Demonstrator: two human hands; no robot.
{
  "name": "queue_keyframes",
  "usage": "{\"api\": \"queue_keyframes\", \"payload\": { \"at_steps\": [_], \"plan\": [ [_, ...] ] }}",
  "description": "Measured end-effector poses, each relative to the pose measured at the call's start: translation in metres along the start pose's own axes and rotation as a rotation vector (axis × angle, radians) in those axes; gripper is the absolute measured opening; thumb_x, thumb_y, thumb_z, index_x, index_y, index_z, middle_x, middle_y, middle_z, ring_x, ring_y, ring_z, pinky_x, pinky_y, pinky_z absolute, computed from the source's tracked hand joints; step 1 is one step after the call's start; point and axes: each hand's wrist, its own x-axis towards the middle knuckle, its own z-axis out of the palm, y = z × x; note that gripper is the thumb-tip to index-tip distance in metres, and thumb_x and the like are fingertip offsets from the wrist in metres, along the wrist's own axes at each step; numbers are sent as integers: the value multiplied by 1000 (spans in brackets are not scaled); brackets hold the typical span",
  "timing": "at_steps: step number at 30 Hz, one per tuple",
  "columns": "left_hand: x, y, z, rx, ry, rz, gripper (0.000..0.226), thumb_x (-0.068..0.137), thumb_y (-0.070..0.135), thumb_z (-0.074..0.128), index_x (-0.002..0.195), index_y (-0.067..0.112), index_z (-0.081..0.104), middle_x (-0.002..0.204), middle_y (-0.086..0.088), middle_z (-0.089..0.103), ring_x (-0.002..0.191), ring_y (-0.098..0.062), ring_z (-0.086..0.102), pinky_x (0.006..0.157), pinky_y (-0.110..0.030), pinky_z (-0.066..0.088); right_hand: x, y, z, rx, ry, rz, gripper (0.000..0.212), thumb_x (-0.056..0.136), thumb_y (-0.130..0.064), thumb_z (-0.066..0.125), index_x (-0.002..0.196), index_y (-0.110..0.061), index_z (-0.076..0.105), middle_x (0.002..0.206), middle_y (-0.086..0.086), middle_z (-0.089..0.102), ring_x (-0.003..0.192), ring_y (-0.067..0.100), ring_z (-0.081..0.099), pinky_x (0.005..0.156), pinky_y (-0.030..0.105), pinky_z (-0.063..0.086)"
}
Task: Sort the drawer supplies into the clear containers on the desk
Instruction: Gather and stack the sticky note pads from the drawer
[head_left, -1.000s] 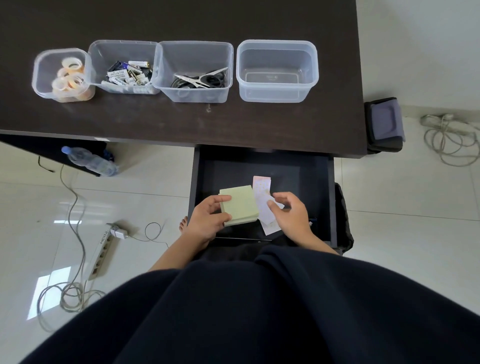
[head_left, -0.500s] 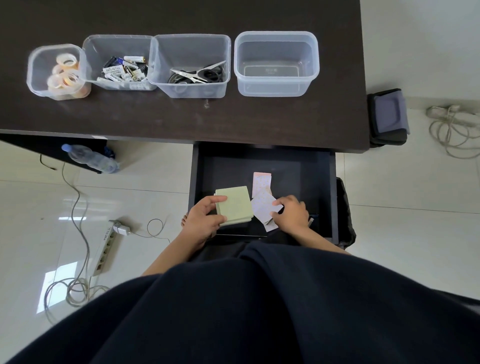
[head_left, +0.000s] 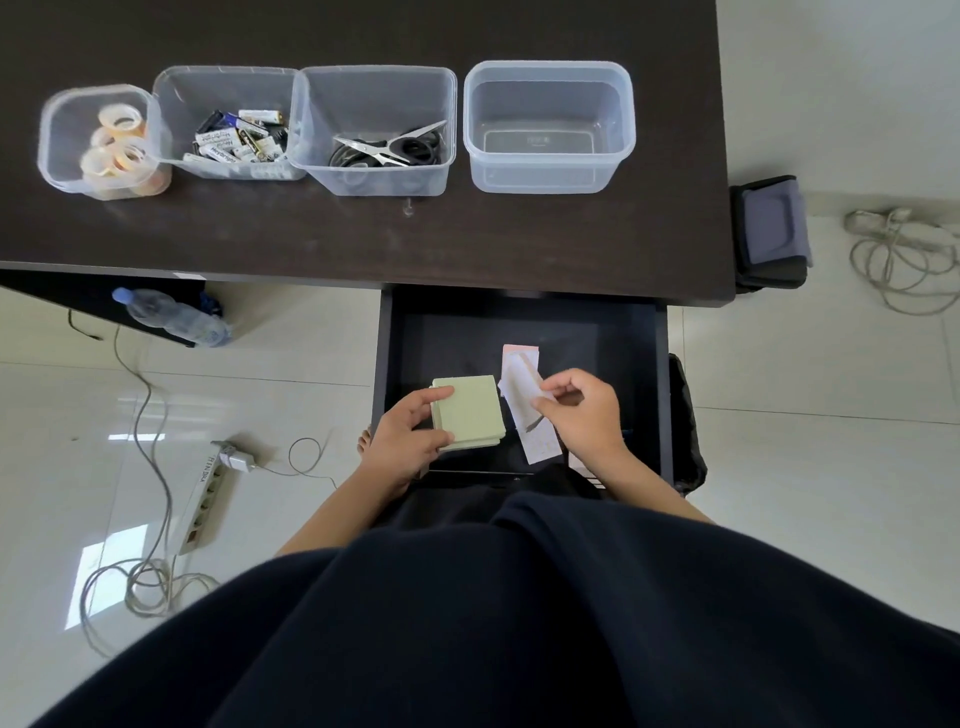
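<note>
Over the open dark drawer (head_left: 660, 364), my left hand (head_left: 402, 441) grips a stack of pale green sticky notes (head_left: 470, 410). My right hand (head_left: 584, 413) pinches a bunch of white and pink paper slips (head_left: 524, 387) just right of the stack. On the dark desk (head_left: 363, 244) stands a row of clear containers: one with tape rolls (head_left: 111, 145), one with batteries (head_left: 236, 137), one with scissors (head_left: 387, 148), and an empty one (head_left: 548, 127) at the right.
A water bottle (head_left: 171, 317) lies under the desk at left. A power strip (head_left: 205, 496) and cables (head_left: 140, 577) lie on the tiled floor at left, more cable (head_left: 898, 260) at right. A dark bag (head_left: 771, 234) sits by the desk's right edge.
My right hand has gathered the paper slips and lifted them a little from the drawer floor. My left hand still holds the green stack.
</note>
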Motion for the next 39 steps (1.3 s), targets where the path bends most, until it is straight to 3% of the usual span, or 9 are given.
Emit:
{"api": "queue_keyframes", "payload": {
  "at_steps": [5, 7, 10, 16, 20, 23, 28, 34, 39],
  "plan": [
    [-2, 6, 10, -110, -12, 37, 55, 83, -16, 55, 120, 25, 57, 113, -2, 61, 89, -14, 63, 82, -32, 54, -12, -32, 3, 56, 61, -120, 16, 70, -5, 76, 76, -15, 66, 76, -9, 63, 71, 2, 57, 67, 13, 47],
    [-1, 9, 14, -122, -32, 51, 55, 82, -15, 57, 119, 26, 57, 115, -3, 61, 93, -15, 63, 80, -30, 56, -17, -38, 10, 48, 35, -153, 17, 70, -4, 75, 74, -16, 63, 73, -12, 61, 70, -3, 56, 67, 8, 42],
    [-1, 13, 18, -127, -42, 65, 54, 82, -13, 59, 118, 27, 58, 115, -5, 61, 94, -17, 65, 82, -31, 57, -17, -39, 19, 61, -48, -164, 21, 70, -7, 76, 76, -21, 62, 76, -11, 61, 74, 0, 56, 71, 14, 43],
    [-1, 18, 18, -171, -48, 56, 53, 82, -14, 57, 110, 32, 60, 115, -9, 62, 103, -24, 63, 77, -30, 56, -15, -37, 26, 136, -163, -104, 33, 81, -19, 70, 112, -14, 62, 127, -1, 53, 95, 7, 67, 89, 29, 53],
    [-2, 17, 17, -195, -84, 71, 55, 82, -16, 55, 109, 32, 61, 114, -7, 61, 104, -23, 62, 71, -25, 55, -9, -32, 25, 54, -40, -79, 37, 76, -9, 75, 112, -10, 65, 123, -2, 42, 91, 13, 61, 91, 33, 52],
    [-2, 18, 17, -182, -103, 90, 55, 83, -16, 55, 110, 31, 60, 113, -5, 61, 104, -22, 62, 75, -28, 57, -7, -23, 24, -6, -29, -53, 44, 74, -16, 79, 114, -19, 61, 127, -3, 32, 111, 19, 51, 98, 34, 48],
    [-2, 20, 16, -169, -126, 99, 55, 83, -15, 56, 117, 29, 58, 115, -8, 61, 105, -23, 63, 85, -36, 57, -10, -18, 22, 66, -162, -61, 41, 82, -25, 69, 119, -33, 53, 127, -12, 55, 111, 15, 56, 93, 42, 52],
    [-7, 22, 17, -52, -151, 130, 53, 86, -11, 53, 111, 35, 58, 108, -6, 64, 96, -19, 65, 86, -39, 55, -12, -16, 24, 29, -180, -47, 53, 83, -31, 70, 132, -27, 51, 133, -11, 56, 119, 11, 53, 100, 34, 46],
    [-8, 22, 21, -47, -16, 119, 18, 93, 14, 57, 100, 29, 62, 98, -11, 68, 88, -22, 67, 75, -32, 58, -13, -15, 29, 6, -200, -52, 57, 82, -33, 72, 134, -24, 51, 134, -9, 56, 124, 6, 50, 102, 30, 45]
  ]
}}
